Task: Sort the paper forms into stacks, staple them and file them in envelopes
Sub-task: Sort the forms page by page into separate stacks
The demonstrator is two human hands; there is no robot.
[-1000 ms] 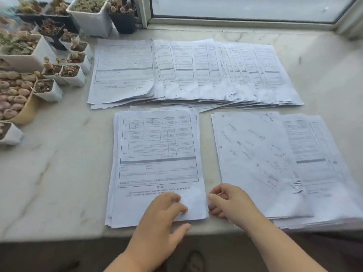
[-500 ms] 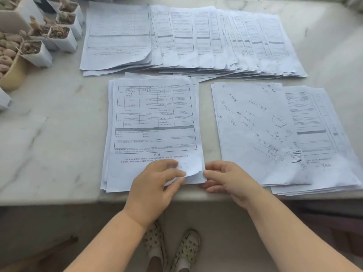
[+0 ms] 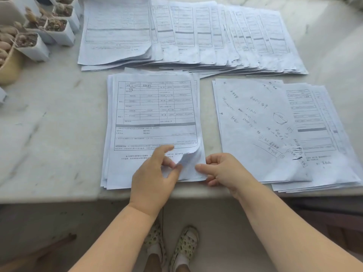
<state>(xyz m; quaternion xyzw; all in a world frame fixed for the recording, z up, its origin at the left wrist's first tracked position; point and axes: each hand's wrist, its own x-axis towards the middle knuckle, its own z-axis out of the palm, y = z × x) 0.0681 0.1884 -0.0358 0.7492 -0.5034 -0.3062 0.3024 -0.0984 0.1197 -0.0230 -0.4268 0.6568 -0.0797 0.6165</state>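
peeling the top form (image 3: 155, 114) off the near stack at the bench (image 3: 49, 134) edge, our left hand (image 3: 155, 177) fingers pinch its curled corner; right hand (image 3: 222, 170) fingers, lightly curled, steady the stack. we may lift two sheets or tear it.

Bare forearms, no sleeves; feet wear cream perforated clog shoes (image 3: 172, 246) with dark spots over white socks
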